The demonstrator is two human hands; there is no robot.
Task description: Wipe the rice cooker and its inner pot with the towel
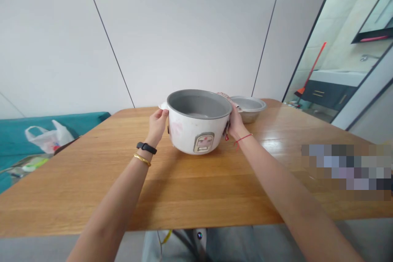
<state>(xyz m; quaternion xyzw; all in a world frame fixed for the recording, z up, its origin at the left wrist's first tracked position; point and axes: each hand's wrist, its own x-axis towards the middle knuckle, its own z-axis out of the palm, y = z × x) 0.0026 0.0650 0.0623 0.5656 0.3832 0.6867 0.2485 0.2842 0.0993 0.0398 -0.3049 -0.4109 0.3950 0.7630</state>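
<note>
A white rice cooker with its lid off is in the middle of the view, its grey inside showing and its switch panel turned towards me. Its base looks slightly tilted; whether it is fully off the table I cannot tell. My left hand is closed on the white handle at its left side, thumb on top. On the right side my right hand grips the cooker, its fingers partly hidden behind the wall. A patterned cloth shows by that hand. Right behind it stands a silver metal pot.
The wooden table reaches back to a pale panelled wall. At the right edge lies a blurred-out patch. A teal sofa with a white plastic bag is at left. A red broom leans beyond a doorway.
</note>
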